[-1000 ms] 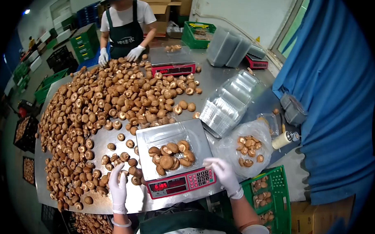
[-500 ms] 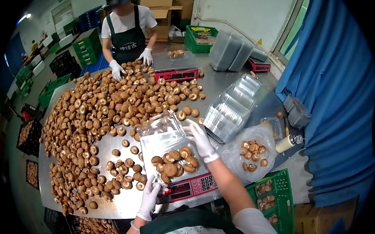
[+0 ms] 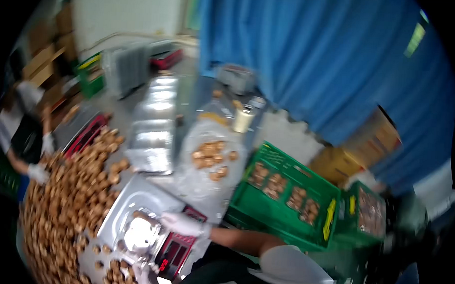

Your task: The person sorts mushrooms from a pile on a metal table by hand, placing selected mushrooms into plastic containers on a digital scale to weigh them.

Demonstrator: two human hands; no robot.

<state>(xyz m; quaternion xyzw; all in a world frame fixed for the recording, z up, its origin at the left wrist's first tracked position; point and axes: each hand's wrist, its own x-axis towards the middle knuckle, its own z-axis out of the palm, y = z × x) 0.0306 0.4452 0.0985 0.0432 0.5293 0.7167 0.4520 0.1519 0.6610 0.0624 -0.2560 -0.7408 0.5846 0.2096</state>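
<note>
A clear plastic clamshell box (image 3: 143, 239) of brown mushrooms is over the steel pan of a red digital scale (image 3: 176, 250). Its lid is folded down over the mushrooms and glares brightly. My right hand (image 3: 180, 224), in a white glove, grips the box's right side. At the near edge my left hand (image 3: 146, 276), also gloved, is closed on the box, its fingers partly blurred. Loose mushrooms (image 3: 117, 276) lie beside the scale, left of my left hand.
A large mushroom heap (image 3: 64, 211) covers the table's left. Stacked empty clear boxes (image 3: 155, 124) and a plastic bag with mushrooms (image 3: 196, 178) lie beyond the scale. Right of the table, a green crate (image 3: 265, 221) holds packed boxes. A co-worker's gloved hand (image 3: 37, 173) is at far left.
My view has swung to the right and blurred. The box's lid, open before, is now folded over the mushrooms. My right hand has moved from the lid to the box's side.
</note>
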